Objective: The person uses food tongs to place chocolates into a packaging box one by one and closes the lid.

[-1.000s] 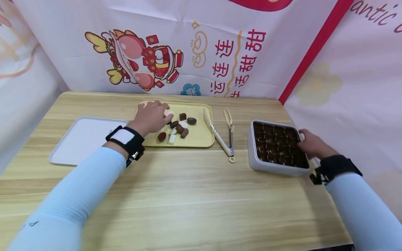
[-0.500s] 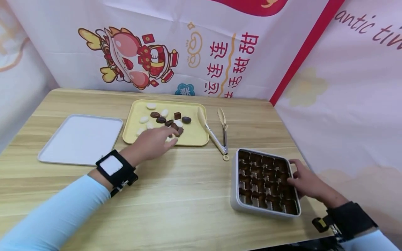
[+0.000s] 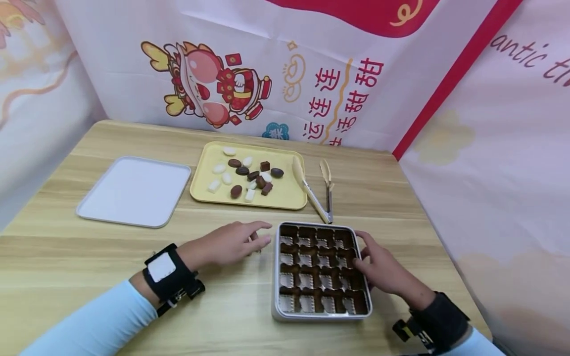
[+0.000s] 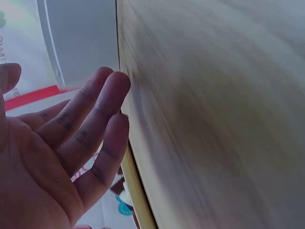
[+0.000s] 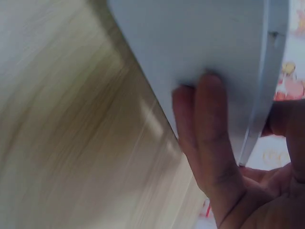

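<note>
A square silver-grey box (image 3: 321, 317) sits on the table in front of me, its brown insert (image 3: 311, 269) divided into rows of hollow compartments. At its right wall, my right hand (image 3: 385, 269) grips the box, thumb hooked over the rim. In the right wrist view, fingertips (image 5: 212, 95) press against the outer wall of the box (image 5: 200, 43). My left hand (image 3: 229, 244) hovers just left of the box, fingers loosely extended and holding nothing. The left wrist view shows its palm (image 4: 33, 176) and spread fingers above the table.
Dark and white chocolates (image 3: 236, 191) lie scattered on a yellow tray (image 3: 289, 193) behind the left hand. A white tray (image 3: 138, 190) lies at the left. Tongs (image 3: 329, 200) stand spread behind the box, one tip over the yellow tray's edge. A printed cloth (image 3: 267, 29) hangs behind the table.
My right hand has brought the box from the far right to the front middle. My left hand has drawn back from over the yellow tray toward the box's left side.
</note>
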`<state>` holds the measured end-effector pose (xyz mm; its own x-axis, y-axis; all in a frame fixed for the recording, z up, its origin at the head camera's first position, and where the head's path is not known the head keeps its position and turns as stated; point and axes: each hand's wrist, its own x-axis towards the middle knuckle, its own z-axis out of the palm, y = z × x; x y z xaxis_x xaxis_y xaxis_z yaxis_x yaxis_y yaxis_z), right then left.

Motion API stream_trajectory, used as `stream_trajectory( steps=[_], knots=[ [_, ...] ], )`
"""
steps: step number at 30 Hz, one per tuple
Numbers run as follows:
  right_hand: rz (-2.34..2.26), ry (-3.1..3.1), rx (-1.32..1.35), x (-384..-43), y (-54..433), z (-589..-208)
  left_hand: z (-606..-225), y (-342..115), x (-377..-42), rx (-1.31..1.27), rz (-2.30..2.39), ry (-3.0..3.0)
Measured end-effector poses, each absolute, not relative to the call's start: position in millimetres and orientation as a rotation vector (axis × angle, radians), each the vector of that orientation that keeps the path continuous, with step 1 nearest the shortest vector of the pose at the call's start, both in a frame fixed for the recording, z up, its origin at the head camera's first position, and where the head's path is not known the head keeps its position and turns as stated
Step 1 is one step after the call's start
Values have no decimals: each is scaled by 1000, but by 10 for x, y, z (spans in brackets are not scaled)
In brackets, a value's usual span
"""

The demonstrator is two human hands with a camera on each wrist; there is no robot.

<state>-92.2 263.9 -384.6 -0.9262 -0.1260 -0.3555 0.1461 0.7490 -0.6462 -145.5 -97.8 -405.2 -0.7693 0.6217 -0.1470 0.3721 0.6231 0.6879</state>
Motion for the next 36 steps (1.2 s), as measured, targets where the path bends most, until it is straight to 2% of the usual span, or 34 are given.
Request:
stream_trajectory(
  steps=[9, 17, 22, 28, 31, 36],
  knots=[
    [-1146, 2536, -140, -1179, 2152, -3929, -4104, -1219, -1574, 569, 1074, 2453],
    [-1114, 2493, -232, -1411, 1926, -3940, -4134, -1438, -1664, 507, 1088, 2432],
    [-926, 2746, -279, -1945, 1957, -3832, -4108, -1536, -1737, 457, 1072, 2437],
    [-443, 2961, -109, -2661, 1949, -3941, -4132, -1547, -1813, 447, 988, 2565],
    [-397, 2906, -70, -2809, 1896, -4064, -4157, -1559, -1852, 444, 984, 2547],
    [-507, 2973, -63, -2863, 1874, -4127, -4212, -1592, -1915, 466, 1000, 2485]
  ],
)
